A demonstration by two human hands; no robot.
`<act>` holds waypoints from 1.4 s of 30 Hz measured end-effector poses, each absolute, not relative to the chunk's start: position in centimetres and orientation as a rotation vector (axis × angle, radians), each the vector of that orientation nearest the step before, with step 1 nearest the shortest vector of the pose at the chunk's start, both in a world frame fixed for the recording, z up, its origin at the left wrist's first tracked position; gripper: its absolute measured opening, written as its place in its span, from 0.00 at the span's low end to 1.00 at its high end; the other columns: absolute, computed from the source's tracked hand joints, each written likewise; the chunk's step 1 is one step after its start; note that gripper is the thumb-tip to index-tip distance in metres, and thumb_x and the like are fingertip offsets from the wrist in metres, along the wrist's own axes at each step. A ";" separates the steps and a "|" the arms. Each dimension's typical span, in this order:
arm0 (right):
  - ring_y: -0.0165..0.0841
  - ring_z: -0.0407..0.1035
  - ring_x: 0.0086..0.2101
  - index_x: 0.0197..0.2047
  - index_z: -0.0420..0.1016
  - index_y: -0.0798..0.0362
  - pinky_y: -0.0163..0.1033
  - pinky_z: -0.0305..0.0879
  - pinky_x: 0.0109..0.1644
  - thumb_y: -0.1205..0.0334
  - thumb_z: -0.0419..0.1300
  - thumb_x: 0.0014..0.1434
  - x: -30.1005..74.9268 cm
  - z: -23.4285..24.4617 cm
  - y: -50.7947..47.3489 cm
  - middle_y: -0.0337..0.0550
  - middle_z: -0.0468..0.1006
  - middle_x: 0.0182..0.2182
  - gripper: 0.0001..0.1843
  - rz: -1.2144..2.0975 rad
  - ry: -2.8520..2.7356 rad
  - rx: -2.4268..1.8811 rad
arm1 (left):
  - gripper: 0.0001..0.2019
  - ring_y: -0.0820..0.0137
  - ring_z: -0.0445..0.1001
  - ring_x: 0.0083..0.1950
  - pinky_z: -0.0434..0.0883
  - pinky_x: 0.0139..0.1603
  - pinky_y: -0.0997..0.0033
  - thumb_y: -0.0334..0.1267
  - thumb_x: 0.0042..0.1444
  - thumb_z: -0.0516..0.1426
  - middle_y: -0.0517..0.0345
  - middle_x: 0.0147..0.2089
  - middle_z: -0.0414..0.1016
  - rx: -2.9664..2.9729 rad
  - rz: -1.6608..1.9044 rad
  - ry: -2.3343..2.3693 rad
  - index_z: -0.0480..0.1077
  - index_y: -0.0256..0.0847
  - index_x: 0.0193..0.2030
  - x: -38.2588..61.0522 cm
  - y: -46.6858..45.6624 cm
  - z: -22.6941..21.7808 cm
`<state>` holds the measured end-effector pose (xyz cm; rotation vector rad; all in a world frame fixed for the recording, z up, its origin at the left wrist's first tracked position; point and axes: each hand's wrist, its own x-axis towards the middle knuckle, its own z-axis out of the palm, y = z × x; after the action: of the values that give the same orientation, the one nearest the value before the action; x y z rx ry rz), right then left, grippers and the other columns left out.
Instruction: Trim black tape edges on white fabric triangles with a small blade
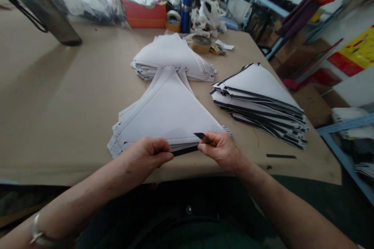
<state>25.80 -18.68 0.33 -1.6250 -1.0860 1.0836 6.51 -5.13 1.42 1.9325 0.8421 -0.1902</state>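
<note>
A black strip (185, 150) is stretched between my two hands, just in front of a stack of white triangular sheets (169, 113). My left hand (149, 153) pinches one end of it between thumb and curled fingers. At the other end my right hand (219, 148) is closed on the strip, and a dark slanted tip sticks up past its fingers. The sheets fan out at their corners and have thin lines along the edges. To the right lies a second stack of white triangular sheets with black edging (260, 105).
Another pile of white sheets (172, 56) lies behind. A tape roll (200, 44), a blue flask (186, 12) and an orange box (146, 14) stand at the back. One loose black strip (281, 156) lies front right, near the table edge. A metal post (49, 11) rises at left.
</note>
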 end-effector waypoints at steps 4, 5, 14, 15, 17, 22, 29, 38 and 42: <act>0.24 0.56 0.24 0.27 0.68 0.55 0.33 0.53 0.29 0.59 0.60 0.52 30.3 0.1 -21.2 0.34 0.63 0.22 0.09 0.949 -0.923 -1.684 | 0.13 0.73 0.61 0.24 0.57 0.25 0.73 0.47 0.50 0.53 0.64 0.21 0.65 2.079 -0.208 0.845 0.70 0.41 0.26 8.0 -4.5 2.3; 0.25 0.57 0.24 0.27 0.68 0.55 0.33 0.54 0.29 0.58 0.60 0.51 31.3 0.0 -21.7 0.34 0.64 0.22 0.09 0.924 -0.882 -1.699 | 0.13 0.73 0.61 0.25 0.58 0.26 0.73 0.46 0.50 0.53 0.64 0.21 0.66 2.106 -0.222 0.848 0.71 0.41 0.26 8.4 -4.3 2.5; 0.32 0.68 0.34 0.34 0.76 0.55 0.37 0.61 0.42 0.58 0.61 0.51 34.4 -3.9 -22.9 0.40 0.77 0.31 0.10 0.852 -0.858 -1.788 | 0.13 0.72 0.63 0.25 0.58 0.28 0.71 0.44 0.51 0.52 0.62 0.20 0.67 2.267 -0.397 0.905 0.72 0.40 0.26 10.7 -2.9 2.5; 0.33 0.69 0.35 0.35 0.76 0.56 0.37 0.62 0.42 0.58 0.60 0.52 34.5 -4.2 -22.9 0.41 0.77 0.31 0.11 0.859 -0.870 -1.788 | 0.12 0.72 0.64 0.25 0.58 0.29 0.71 0.44 0.51 0.52 0.62 0.21 0.68 2.272 -0.404 0.905 0.72 0.40 0.26 10.7 -2.9 2.4; 0.33 0.70 0.35 0.34 0.77 0.56 0.37 0.62 0.41 0.57 0.60 0.52 34.6 -4.6 -22.9 0.42 0.78 0.32 0.11 0.858 -0.891 -1.799 | 0.12 0.72 0.64 0.25 0.59 0.29 0.71 0.43 0.51 0.52 0.62 0.21 0.68 2.279 -0.419 0.909 0.72 0.40 0.26 10.7 -2.9 2.4; 0.33 0.70 0.32 0.35 0.77 0.57 0.36 0.63 0.38 0.56 0.59 0.53 34.8 -4.7 -22.8 0.42 0.78 0.32 0.13 0.821 -0.947 -1.916 | 0.12 0.72 0.64 0.25 0.59 0.29 0.71 0.44 0.51 0.52 0.61 0.21 0.69 2.278 -0.445 0.900 0.72 0.40 0.25 10.7 -2.8 2.3; 0.30 0.66 0.27 0.29 0.73 0.55 0.34 0.57 0.32 0.60 0.55 0.55 33.4 -3.0 -22.1 0.39 0.75 0.25 0.09 0.632 -1.147 -2.155 | 0.13 0.71 0.66 0.25 0.59 0.29 0.71 0.45 0.50 0.52 0.59 0.22 0.71 2.296 -0.452 0.917 0.73 0.40 0.27 11.0 -2.8 2.3; 0.30 0.66 0.27 0.29 0.71 0.53 0.34 0.56 0.32 0.56 0.58 0.54 33.2 -1.8 -22.8 0.39 0.73 0.25 0.09 0.495 -1.164 -2.235 | 0.13 0.69 0.66 0.25 0.58 0.28 0.71 0.44 0.49 0.52 0.58 0.22 0.72 2.313 -0.411 0.895 0.73 0.40 0.25 10.9 -2.7 2.2; 0.30 0.67 0.30 0.35 0.71 0.53 0.34 0.59 0.35 0.61 0.56 0.56 31.2 -0.6 -21.5 0.40 0.73 0.29 0.06 0.650 -1.142 -1.900 | 0.12 0.70 0.66 0.25 0.58 0.27 0.71 0.43 0.49 0.52 0.58 0.22 0.73 2.313 -0.396 0.905 0.74 0.40 0.25 11.0 -2.7 2.0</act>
<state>31.17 -21.54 -0.58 -1.9000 -1.1424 0.6502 11.03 -2.73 1.97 2.3127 0.9049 -0.3961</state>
